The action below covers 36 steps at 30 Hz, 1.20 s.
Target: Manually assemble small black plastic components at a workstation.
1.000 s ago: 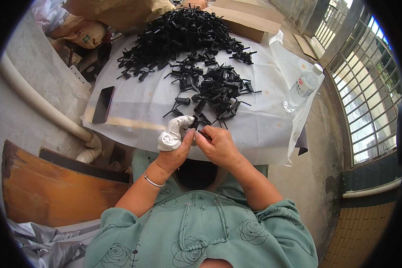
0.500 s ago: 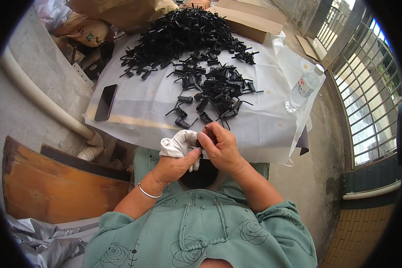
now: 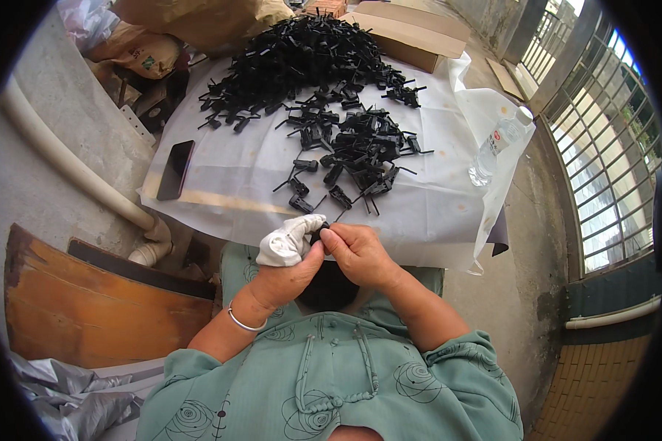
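Just over the near edge of the table, my two hands meet at a small black plastic part (image 3: 318,234), mostly hidden by the fingers. My left hand (image 3: 288,273), with white cloth (image 3: 283,244) covering its fingers, is closed around the part. My right hand (image 3: 363,254) pinches the part between thumb and curled forefinger. Beyond the hands lie loose black plastic parts with thin rod-like arms (image 3: 300,203). They lead to a small heap (image 3: 375,141) and, further back, a large pile (image 3: 301,62) of the same kind.
White plastic sheeting (image 3: 235,165) covers the table. A phone (image 3: 176,170) lies at its left, a clear water bottle (image 3: 493,151) stands at its right. Behind are an open cardboard box (image 3: 412,33) and brown sacks (image 3: 136,50). A pipe (image 3: 70,162) runs along the left wall; a barred window (image 3: 610,147) is at right.
My right hand has dropped slightly, its raised fingers now curled in and pinching. My left hand and its cloth have turned a little, and the black part shows between the fingertips.
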Each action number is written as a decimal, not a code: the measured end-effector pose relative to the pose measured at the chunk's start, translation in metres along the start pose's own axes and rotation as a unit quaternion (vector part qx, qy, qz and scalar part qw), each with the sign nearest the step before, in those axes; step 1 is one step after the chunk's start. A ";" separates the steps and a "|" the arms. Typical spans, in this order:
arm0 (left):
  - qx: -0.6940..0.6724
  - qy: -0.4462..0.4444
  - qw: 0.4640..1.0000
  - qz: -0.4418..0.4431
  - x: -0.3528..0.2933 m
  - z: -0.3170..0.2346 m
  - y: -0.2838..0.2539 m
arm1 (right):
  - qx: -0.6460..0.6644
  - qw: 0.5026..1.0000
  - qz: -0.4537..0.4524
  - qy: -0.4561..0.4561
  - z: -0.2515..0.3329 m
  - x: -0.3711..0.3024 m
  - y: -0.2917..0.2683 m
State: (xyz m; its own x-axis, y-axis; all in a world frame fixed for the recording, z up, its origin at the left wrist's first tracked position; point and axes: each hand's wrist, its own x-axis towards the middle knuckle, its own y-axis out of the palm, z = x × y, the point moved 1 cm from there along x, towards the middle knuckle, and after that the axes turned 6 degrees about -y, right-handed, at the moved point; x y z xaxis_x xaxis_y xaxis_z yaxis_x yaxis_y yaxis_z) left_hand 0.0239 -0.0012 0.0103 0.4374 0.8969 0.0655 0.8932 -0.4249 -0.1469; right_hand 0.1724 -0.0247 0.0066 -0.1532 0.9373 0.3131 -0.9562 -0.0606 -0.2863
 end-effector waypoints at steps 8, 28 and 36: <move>0.106 0.108 0.986 -0.063 -0.002 0.004 0.002 | 0.061 0.996 -0.030 0.059 -0.020 -0.005 0.018; -0.146 -0.124 0.966 0.173 -0.002 -0.010 -0.015 | 0.088 0.996 0.006 0.031 -0.005 -0.004 -0.001; -0.058 -0.075 0.991 0.090 -0.002 -0.002 -0.012 | -0.035 0.996 0.053 -0.069 0.004 0.001 0.001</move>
State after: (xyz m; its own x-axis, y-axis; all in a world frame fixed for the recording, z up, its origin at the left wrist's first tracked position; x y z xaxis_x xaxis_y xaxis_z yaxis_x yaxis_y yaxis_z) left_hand 0.0126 0.0023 0.0138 0.5781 0.8099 -0.0998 0.8120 -0.5830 -0.0273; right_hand 0.1699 -0.0251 0.0103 -0.2890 0.8705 0.3984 -0.9140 -0.1271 -0.3852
